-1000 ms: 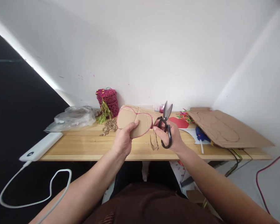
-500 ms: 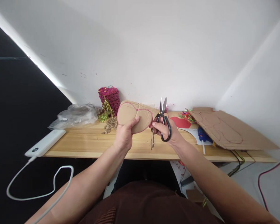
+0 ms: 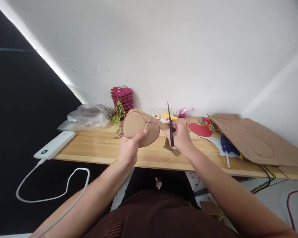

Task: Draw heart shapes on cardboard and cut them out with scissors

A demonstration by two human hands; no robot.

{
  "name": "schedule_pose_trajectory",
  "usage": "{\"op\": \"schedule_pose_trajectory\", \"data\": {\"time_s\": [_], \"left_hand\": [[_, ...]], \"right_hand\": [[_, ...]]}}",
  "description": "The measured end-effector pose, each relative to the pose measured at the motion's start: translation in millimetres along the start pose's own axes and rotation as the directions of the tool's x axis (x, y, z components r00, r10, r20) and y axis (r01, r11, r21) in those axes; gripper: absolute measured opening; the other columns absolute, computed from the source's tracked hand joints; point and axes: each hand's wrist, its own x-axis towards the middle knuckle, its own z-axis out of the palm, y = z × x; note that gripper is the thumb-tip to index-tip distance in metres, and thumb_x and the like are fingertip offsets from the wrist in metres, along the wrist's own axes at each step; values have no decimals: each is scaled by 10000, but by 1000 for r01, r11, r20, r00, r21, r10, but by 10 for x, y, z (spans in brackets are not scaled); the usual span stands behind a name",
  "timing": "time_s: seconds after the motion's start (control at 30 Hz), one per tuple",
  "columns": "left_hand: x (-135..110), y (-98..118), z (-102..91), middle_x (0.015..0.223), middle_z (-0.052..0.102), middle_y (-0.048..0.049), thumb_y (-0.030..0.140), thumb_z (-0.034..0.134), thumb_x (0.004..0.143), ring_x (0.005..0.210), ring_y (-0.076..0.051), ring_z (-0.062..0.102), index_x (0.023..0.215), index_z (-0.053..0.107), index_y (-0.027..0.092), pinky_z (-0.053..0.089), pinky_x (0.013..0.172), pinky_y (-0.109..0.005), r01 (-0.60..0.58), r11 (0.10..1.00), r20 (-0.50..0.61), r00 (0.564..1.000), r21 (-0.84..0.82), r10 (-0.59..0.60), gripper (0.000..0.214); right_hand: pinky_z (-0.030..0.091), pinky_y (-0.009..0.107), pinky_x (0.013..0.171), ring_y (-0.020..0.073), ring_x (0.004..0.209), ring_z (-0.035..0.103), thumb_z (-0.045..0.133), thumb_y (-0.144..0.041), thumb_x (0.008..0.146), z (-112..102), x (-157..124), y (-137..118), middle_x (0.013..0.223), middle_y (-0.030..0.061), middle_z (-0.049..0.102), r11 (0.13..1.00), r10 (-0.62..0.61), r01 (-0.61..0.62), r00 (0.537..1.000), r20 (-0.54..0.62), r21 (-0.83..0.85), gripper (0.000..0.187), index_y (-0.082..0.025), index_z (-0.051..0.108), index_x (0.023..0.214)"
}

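My left hand (image 3: 130, 147) grips a cardboard piece (image 3: 136, 125), thumb on its face. A pink rounded outline runs along its edge, and a crease crosses its middle. Around the scissors (image 3: 171, 127) my right hand (image 3: 180, 134) is closed, their blades pointing up and seen nearly edge-on. A narrow cardboard strip stretches from the top of the piece to my right fingers, apparently still joined to it. Below that hand is a loose-looking cardboard scrap (image 3: 170, 147); whether it hangs or lies on the table I cannot tell.
On the wooden table (image 3: 89, 148) are a white power bank (image 3: 56, 144), a plastic bag (image 3: 86, 117), a magenta woven basket (image 3: 123, 99) and pebble-like pieces (image 3: 119, 132). To the right lie a red paper shape (image 3: 200, 130), a blue glue gun (image 3: 228, 145) and a large cardboard sheet (image 3: 250, 138).
My right hand has turned the scissors from a face-on view with parted blades to nearly edge-on. The cardboard piece has tilted, and a strip along its top now reaches my right fingers.
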Motion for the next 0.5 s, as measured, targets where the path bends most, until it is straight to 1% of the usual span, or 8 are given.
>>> {"op": "schedule_pose_trajectory", "data": {"time_s": [0.1,0.2,0.23,0.3,0.33,0.37,0.43,0.5], "left_hand": [[-6,68,-72,1131,805,-93,264,963,571,1162,-303,717,1063,790,163,538,1070,-426,-47,999,-13,999,-9,47,531],[12,206,-213,1116,808,-85,272,966,577,1202,-310,701,1070,787,167,529,1096,-437,-123,992,-36,992,-24,123,535],[29,268,-272,1122,808,-84,270,967,577,1213,-313,697,1085,786,172,527,1103,-442,-136,990,-38,990,-28,135,549],[82,414,-384,1154,803,-84,256,962,590,1261,-319,673,1129,779,188,517,1124,-444,-152,988,-20,988,-36,152,573],[115,495,-429,1153,804,-83,253,957,598,1269,-320,670,1137,778,195,517,1128,-440,-180,982,-25,983,-47,179,571],[151,578,-463,1163,802,-78,247,952,605,1278,-316,666,1152,773,207,517,1132,-438,-217,974,-33,976,-65,215,577],[218,739,-500,1190,795,-67,224,945,604,1299,-310,654,1151,771,223,522,1131,-438,-262,960,-45,965,-95,259,575],[270,875,-513,1219,785,-56,206,928,619,1323,-306,637,1132,768,229,532,1122,-448,-264,957,-57,964,-121,259,538]], "right_hand": [[369,261,496,139,501,517,615,-218,644,21,78,-6,561,-45,585,993,19,-11,997,-68,120,131,-211,664,766],[382,251,476,129,487,514,663,-227,606,10,171,17,565,-53,581,930,143,-55,965,-218,364,151,-209,661,757],[399,250,483,126,500,524,671,-248,609,21,183,14,590,-49,596,910,172,-55,952,-252,411,154,-210,645,755],[425,249,501,128,533,555,671,-299,640,94,143,-38,642,-37,624,886,189,-49,947,-262,462,178,-212,629,790],[425,246,499,126,539,564,690,-314,646,159,85,-91,653,-32,630,871,190,-46,950,-248,490,193,-207,635,797],[415,242,488,127,545,576,719,-319,643,240,1,-160,664,-25,638,834,201,-58,958,-203,549,207,-201,639,792],[412,237,474,134,560,607,753,-331,671,430,-227,-321,703,-10,665,756,207,-131,977,-44,641,218,-200,640,803],[416,232,473,145,582,637,782,-340,689,614,-483,-467,719,0,692,712,212,-223,972,99,665,233,-202,656,828]]}}
